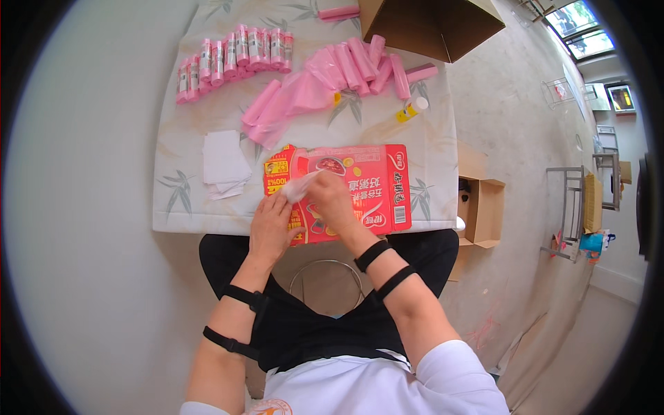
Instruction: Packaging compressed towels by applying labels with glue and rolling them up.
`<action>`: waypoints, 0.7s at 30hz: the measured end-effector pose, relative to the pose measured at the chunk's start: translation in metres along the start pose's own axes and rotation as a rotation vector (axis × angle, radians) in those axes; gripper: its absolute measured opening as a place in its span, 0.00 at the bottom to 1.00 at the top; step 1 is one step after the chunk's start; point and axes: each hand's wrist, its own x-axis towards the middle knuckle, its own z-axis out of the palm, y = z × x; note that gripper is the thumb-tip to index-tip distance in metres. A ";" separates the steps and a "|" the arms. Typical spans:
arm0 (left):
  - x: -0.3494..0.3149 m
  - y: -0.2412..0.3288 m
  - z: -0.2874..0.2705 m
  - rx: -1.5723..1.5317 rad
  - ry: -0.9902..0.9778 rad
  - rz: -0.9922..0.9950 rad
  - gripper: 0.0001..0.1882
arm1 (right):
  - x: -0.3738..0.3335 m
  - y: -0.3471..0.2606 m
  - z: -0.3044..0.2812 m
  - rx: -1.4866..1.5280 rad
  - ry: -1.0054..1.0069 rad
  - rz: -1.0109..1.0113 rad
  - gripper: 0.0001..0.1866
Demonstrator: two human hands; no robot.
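A flattened red printed carton [366, 187] lies at the table's near edge in front of me. My right hand [330, 197] is closed, its fingers bent over a crumpled whitish piece [299, 187], possibly paper or thin plastic. My left hand [271, 225] rests on the carton's left part, thumb apart from the stretched fingers, their tips by the whitish piece. White paper slips [226, 162] lie in a loose stack to the left. Beyond the carton are unlabelled pink plastic rolls [356, 66] and a pink plastic bag [297, 100].
Pink rolls with labels [242, 48] stand in rows at the far left. A yellow bottle with a white cap [411, 111] lies to the right. An open brown box [429, 28] occupies the far right corner; another cardboard box [484, 200] is beside the table.
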 end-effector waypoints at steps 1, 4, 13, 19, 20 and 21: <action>-0.003 0.000 0.000 -0.001 0.018 -0.004 0.41 | 0.005 0.008 -0.004 -0.140 0.059 -0.050 0.08; -0.007 -0.005 0.004 -0.020 0.045 -0.011 0.42 | 0.008 0.034 -0.036 -0.246 0.035 0.318 0.10; -0.007 -0.004 0.007 0.007 -0.001 -0.035 0.40 | 0.007 -0.024 0.021 -0.114 -0.091 0.165 0.11; -0.005 -0.002 0.001 -0.030 0.014 -0.049 0.41 | 0.015 0.019 -0.015 -0.293 -0.021 0.145 0.12; -0.004 -0.001 0.002 -0.022 0.019 -0.051 0.41 | 0.004 0.037 -0.023 -0.303 0.042 0.132 0.12; -0.004 -0.001 0.002 -0.021 0.025 -0.055 0.41 | -0.007 0.047 -0.036 -0.327 0.049 0.221 0.10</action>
